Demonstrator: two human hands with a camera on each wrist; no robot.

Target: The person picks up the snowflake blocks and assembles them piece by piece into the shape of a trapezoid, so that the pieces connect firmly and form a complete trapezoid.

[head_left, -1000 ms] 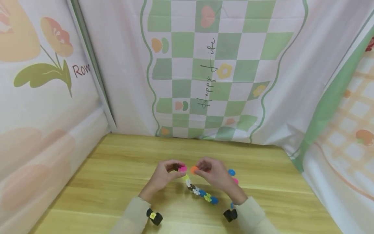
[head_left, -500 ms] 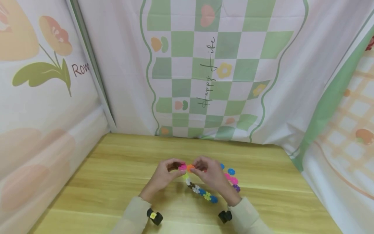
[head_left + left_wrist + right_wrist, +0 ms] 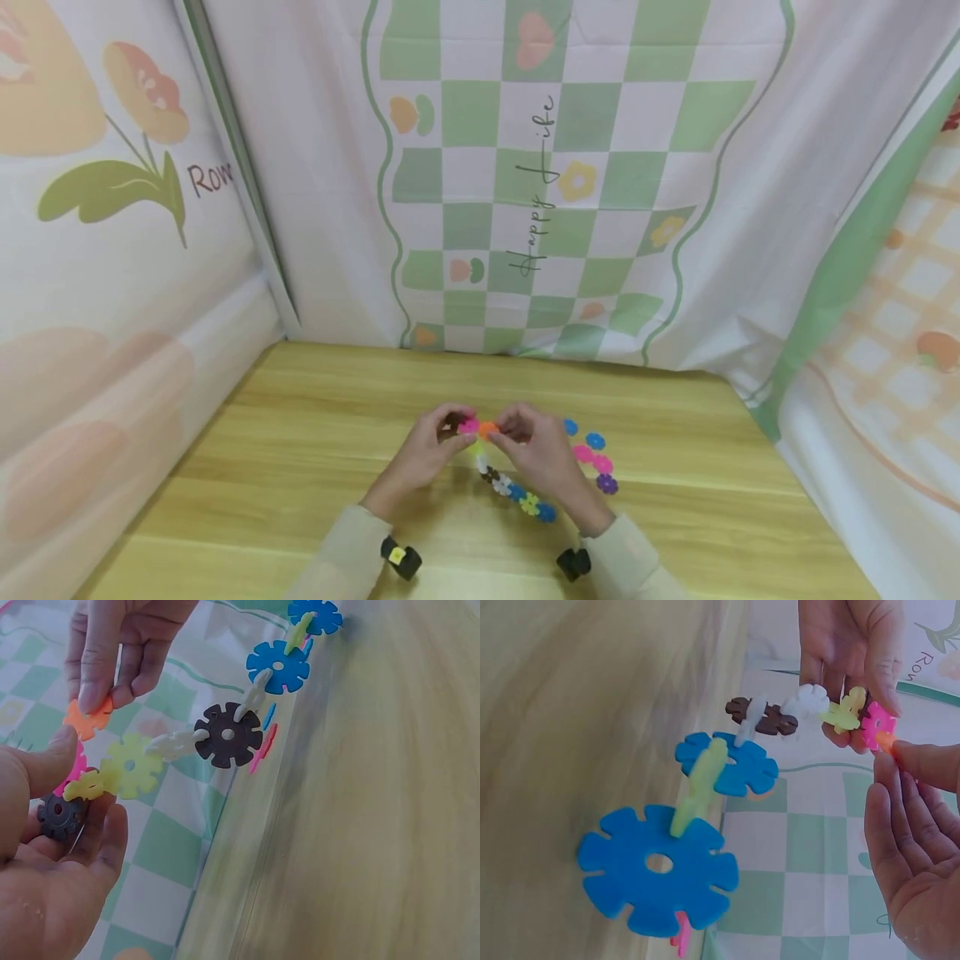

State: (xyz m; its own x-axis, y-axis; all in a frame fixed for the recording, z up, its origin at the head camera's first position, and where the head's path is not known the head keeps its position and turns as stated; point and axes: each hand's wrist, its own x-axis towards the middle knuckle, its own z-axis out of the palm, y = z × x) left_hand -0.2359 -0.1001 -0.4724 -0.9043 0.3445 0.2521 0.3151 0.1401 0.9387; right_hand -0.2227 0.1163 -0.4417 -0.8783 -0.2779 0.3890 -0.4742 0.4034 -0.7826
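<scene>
The left hand pinches a pink disc, and the right hand pinches an orange disc at its edge; whether their slots are locked cannot be told. A chain of yellow, white, brown and blue discs runs from the left hand toward the near right. A dark disc sits by the left fingers. Right of the right hand, loose blue discs, loose pink discs and a purple disc lie on the table.
</scene>
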